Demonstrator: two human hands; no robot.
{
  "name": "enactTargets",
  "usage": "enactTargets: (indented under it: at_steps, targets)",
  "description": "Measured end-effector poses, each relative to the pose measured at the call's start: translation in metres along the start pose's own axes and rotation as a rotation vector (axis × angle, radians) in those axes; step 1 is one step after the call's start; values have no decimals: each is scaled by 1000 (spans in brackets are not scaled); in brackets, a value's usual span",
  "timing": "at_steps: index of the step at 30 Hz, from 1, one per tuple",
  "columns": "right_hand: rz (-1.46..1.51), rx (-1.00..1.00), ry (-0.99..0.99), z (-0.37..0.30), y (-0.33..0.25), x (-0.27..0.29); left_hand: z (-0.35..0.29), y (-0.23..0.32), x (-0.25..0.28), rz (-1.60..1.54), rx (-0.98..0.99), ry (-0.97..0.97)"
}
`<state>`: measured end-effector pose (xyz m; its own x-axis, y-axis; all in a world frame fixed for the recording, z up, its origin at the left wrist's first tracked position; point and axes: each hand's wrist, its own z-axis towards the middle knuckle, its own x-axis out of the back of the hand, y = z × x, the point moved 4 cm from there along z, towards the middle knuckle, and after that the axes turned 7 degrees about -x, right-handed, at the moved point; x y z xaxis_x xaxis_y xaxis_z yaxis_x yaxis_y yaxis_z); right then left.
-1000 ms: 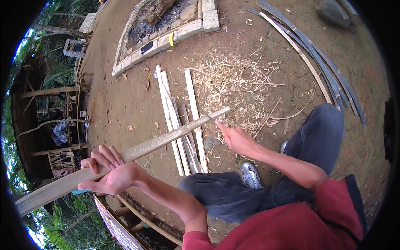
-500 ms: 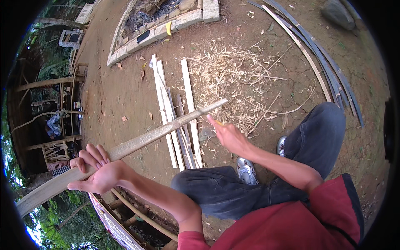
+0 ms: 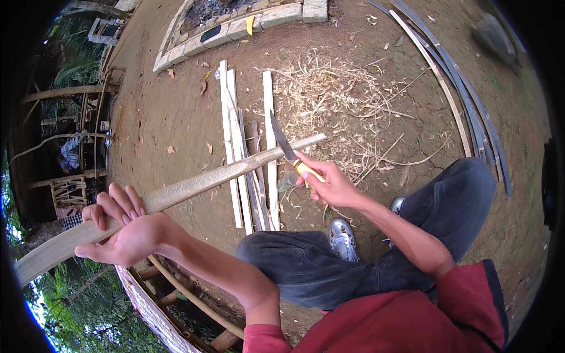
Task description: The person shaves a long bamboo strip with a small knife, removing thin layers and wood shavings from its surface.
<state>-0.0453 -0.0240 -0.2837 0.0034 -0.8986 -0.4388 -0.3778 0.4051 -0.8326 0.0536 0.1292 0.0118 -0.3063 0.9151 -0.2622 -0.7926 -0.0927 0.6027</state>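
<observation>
A long pale bamboo strip [image 3: 206, 181] slants from the lower left edge up toward the middle, its narrow end over the wood shavings. My left hand [image 3: 126, 232] is closed round its wider part, palm beneath, fingers on the far side and thumb on the near side. Near the narrow end, my right hand [image 3: 332, 185] grips a knife [image 3: 281, 140] by its yellow handle. The dark, curved blade crosses the strip with its tip pointing away from me. Whether the cutting edge touches the strip, I cannot tell.
Several split bamboo strips [image 3: 269, 117] lie on the dirt beyond my knees. Curly shavings [image 3: 329, 88] are heaped beside them. Long dark strips [image 3: 453, 70] curve at the right near a rock [image 3: 493, 38]. A brick-edged fire pit [image 3: 282, 16] sits at the back.
My right hand has turned the knife, so its blade, barely visible before, now shows its flat side and points away. The left hand keeps its hold; the strip sits slightly lower on the left.
</observation>
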Motion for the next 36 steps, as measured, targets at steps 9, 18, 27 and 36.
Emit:
enactTargets:
  at_steps: [9, 18, 27, 36]
  targets:
    - [-819, 394, 260, -25, -19, -28, -1, 3, -2, 21, -16, -7]
    - [-904, 405, 195, -18, -16, -29, 1, 1, 8, -22, 7, -13]
    - [-866, 479, 254, -14, -12, -31, -7, 10, 5, -56, 9, -55]
    - [-857, 505, 312, -13, 11, -32, -2, 0, 17, 67, 13, 74]
